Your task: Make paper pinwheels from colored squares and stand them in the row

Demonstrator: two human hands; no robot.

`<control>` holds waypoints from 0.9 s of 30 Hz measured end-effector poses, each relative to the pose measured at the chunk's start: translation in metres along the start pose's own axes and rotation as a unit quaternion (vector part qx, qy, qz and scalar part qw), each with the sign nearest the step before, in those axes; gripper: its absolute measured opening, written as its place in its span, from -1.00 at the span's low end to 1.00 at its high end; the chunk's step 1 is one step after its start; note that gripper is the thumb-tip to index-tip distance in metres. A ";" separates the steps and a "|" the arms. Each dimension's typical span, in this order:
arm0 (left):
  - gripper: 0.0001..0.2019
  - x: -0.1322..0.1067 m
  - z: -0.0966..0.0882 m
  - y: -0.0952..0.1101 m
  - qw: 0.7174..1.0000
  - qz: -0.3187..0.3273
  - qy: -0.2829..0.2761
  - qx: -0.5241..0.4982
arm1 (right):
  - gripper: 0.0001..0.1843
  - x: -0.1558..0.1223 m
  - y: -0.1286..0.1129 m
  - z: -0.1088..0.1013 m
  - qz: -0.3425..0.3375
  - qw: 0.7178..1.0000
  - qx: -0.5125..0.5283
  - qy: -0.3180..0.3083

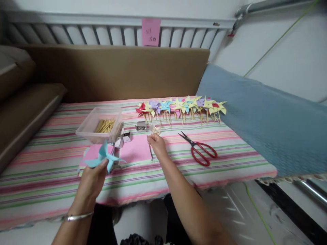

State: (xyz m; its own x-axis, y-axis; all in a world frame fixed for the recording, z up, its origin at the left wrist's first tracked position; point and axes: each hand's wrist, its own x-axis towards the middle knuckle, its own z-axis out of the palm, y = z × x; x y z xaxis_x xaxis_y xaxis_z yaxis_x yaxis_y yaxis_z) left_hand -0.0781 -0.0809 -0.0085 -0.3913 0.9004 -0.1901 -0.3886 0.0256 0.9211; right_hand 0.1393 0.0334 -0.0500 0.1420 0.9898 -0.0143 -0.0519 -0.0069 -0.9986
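Pinched in my left hand is a light blue paper pinwheel, its blades folded in toward the middle. It hovers over a stack of coloured paper squares. My right hand has its fingertips closed together at the corner of a pink paper sheet; whatever they pinch is too small to make out. Just beyond those fingers sits a small clear dish of tiny pale pieces. Beside it stand a small open box of small metal pieces and another little box.
A clear plastic tub holds wooden sticks. Red-handled scissors lie open to the right. Several finished pinwheels on sticks line the back right of the striped cloth. A brown board stands behind.
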 end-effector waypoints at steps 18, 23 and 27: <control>-0.76 -0.063 -0.022 -0.023 0.992 -0.074 -0.080 -0.058 | -0.73 -0.093 0.015 -0.058 0.091 0.996 0.013 0.010; -0.73 -0.071 -0.032 -0.028 0.991 -0.077 -0.074 -0.079 | -0.69 -0.107 0.015 -0.060 0.129 0.991 0.027 -0.019; -0.67 -0.070 -0.034 -0.035 0.989 -0.089 -0.086 -0.081 | -0.65 -0.119 0.014 -0.056 0.144 0.988 0.044 -0.044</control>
State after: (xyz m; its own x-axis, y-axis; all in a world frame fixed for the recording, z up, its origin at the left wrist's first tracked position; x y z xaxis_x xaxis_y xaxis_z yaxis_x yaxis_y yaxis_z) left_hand -0.0659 -0.1593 -0.0386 -0.1623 0.9487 -0.2714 -0.5725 0.1335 0.8090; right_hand 0.1773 -0.0923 -0.0648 0.0227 0.9572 -0.2885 -0.1646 -0.2810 -0.9455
